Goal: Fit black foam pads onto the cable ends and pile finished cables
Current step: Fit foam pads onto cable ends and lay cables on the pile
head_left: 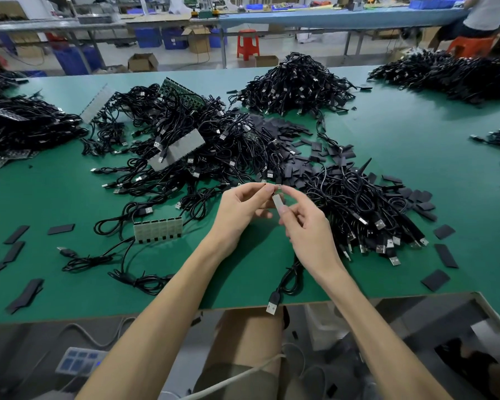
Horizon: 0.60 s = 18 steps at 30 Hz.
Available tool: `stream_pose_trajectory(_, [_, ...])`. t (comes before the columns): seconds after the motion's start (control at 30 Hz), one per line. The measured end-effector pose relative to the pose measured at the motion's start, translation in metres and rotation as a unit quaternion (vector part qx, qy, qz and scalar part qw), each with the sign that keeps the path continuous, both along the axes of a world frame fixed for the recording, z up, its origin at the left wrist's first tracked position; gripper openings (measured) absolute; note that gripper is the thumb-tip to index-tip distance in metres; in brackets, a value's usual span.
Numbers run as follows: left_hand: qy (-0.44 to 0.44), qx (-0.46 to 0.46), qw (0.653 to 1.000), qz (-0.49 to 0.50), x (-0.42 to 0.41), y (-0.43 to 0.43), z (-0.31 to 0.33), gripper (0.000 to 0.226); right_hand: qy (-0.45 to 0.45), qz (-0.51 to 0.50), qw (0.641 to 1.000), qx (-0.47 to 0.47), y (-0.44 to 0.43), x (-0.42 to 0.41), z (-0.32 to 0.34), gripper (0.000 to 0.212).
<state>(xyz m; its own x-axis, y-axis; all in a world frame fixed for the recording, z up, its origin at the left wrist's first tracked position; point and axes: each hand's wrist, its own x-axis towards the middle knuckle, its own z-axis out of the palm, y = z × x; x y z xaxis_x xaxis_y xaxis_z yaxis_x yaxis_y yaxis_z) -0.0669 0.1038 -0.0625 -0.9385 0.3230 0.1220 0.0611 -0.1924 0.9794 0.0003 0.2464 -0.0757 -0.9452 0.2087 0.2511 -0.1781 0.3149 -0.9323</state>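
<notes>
Both hands meet above the green table (416, 157), near its front edge. My left hand (240, 210) pinches the top of a small grey-white cable end piece (278, 201) with fingertips. My right hand (309, 229) pinches the same piece from the side and below. Its black cable (286, 280) hangs under my right wrist, and its USB plug (272, 304) lies at the table edge. Loose black foam pads (296, 168) are scattered just beyond my hands. A pile of cables (367, 215) with plugs pointing outward lies to the right.
A tangled heap of cables (185, 145) with grey strips of boards (158, 230) fills the left and middle. More cable heaps (295, 85) sit at the back and the far sides. Stray pads (446, 255) dot the front corners. A person (485, 13) sits at the far bench.
</notes>
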Motion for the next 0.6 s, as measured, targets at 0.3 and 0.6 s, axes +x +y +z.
stream_pose_trajectory(0.3, [-0.007, 0.05, 0.999, 0.004, -0.0025, -0.0016, -0.0034, 0.025, 0.004, -0.017, 0.998, -0.057, -0.0008, 0.0016, 0.0006, 0.007])
stream_pose_trajectory(0.6, [-0.009, 0.051, 0.999, 0.004, -0.0015, -0.0012, -0.0035, 0.022, 0.008, -0.029, 0.998, -0.052, -0.0004, 0.0034, 0.0028, 0.01])
